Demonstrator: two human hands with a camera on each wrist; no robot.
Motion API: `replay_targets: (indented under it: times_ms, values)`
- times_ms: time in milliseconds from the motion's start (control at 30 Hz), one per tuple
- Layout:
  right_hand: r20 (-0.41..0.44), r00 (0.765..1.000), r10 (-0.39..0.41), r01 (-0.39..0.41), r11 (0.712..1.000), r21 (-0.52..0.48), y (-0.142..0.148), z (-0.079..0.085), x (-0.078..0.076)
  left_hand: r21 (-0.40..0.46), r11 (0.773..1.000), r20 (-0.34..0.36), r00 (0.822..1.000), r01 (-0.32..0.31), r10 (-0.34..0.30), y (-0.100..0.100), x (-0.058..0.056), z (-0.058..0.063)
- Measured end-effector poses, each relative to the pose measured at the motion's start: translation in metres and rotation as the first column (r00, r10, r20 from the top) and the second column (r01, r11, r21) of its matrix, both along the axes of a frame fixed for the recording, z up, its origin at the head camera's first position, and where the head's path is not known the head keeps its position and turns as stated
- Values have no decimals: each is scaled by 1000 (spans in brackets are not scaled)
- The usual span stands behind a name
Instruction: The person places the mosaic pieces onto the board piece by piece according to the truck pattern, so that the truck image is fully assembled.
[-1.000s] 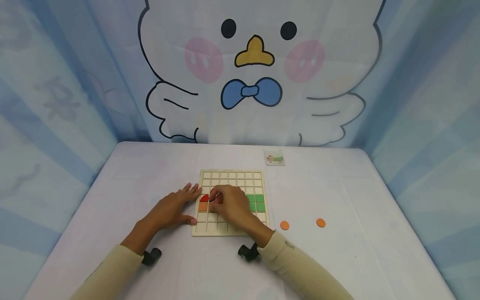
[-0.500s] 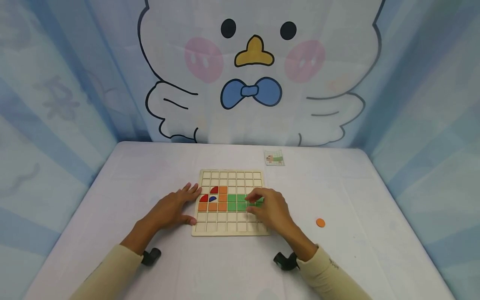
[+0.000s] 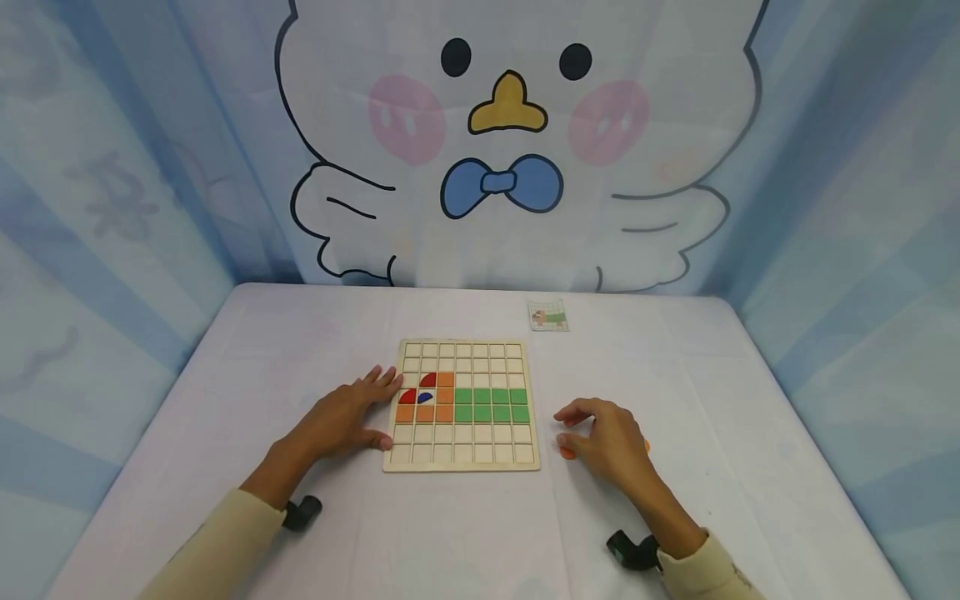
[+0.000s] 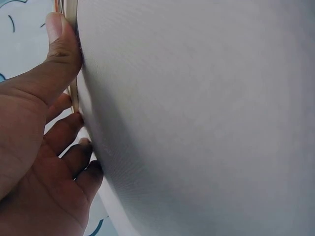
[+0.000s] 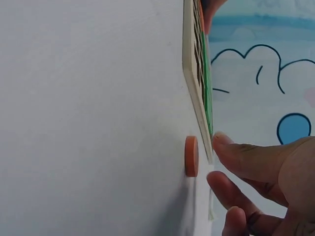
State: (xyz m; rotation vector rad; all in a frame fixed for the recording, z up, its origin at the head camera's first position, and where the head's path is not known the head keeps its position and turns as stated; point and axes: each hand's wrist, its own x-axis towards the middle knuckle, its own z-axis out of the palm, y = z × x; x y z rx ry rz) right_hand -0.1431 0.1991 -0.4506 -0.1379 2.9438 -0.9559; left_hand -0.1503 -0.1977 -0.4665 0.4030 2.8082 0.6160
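A wooden grid board (image 3: 462,456) lies on the table in the head view. Red quarter-round, blue, orange and green pieces (image 3: 491,406) fill part of its cells. Against its left edge rests my left hand (image 3: 341,421), thumb and fingers spread; the left wrist view also shows this hand (image 4: 44,132) along the board's side. My right hand (image 3: 607,437) hovers right of the board, thumb and fingers apart with nothing between them. Partly hidden under it lies an orange disc (image 3: 567,454). In the right wrist view the disc (image 5: 191,156) is flat on the table, apart from the fingertips.
A second orange disc (image 3: 647,447) peeks out behind my right hand. Near the back of the table lies a small picture card (image 3: 549,316). A printed curtain (image 3: 510,242) hangs behind the table.
My right hand has left the board's left part and travelled right, off the board, to the nearer orange disc. It uncovered the blue, red and orange pieces. The left hand stays still.
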Motion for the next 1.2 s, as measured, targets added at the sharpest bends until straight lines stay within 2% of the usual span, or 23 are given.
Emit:
replay_targets:
  times_ms: [267, 733, 967, 1200]
  values:
    - [5, 1000, 17, -17, 999, 50, 13, -5, 9, -1, 1000, 0, 1000, -3, 3, -1, 1, -1]
    - [36, 997, 66, -69, 991, 111, 10, -1, 14, 0, 1000, 3, 1000, -9, 9, 0, 1, -2]
    - [36, 994, 101, -100, 995, -17, 2, 0, 11, -1, 1000, 1, 1000, -1, 1, -1, 0, -3]
    - [21, 991, 129, -125, 982, -144, -27, 2, 5, -2, 1000, -1, 1000, -4, 4, 0, 0, -1]
